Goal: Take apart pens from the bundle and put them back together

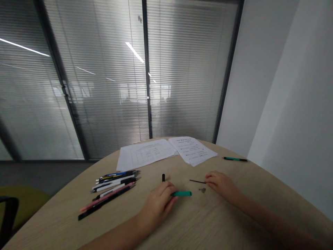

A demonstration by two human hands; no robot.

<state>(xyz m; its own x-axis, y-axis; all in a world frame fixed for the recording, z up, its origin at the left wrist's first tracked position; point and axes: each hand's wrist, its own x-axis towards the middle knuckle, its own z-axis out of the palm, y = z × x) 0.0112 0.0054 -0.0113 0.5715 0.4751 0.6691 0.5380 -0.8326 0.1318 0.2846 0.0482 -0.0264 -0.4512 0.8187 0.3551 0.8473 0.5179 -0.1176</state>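
Observation:
My left hand (pixel 158 201) is closed around a green pen barrel (pixel 183 193), whose free end points right. Between the fingertips of my right hand (pixel 218 182) is one end of a thin dark pen refill (pixel 197 181); it points left, towards the green barrel but apart from it. A short black tube-like piece (pixel 163 177) lies just beyond my left fingers, its exact kind unclear. On the tabletop between my hands is a small greyish blurred item (pixel 202 190), too small to name.
Several pens (pixel 111 187) lie in a loose group on the left of the round wooden table (pixel 197 229). Printed sheets (pixel 148 154) cover part of the far edge. A green and black pen (pixel 235 159) rests at the far right, near the white wall. A chair (pixel 23 205) stands at the left.

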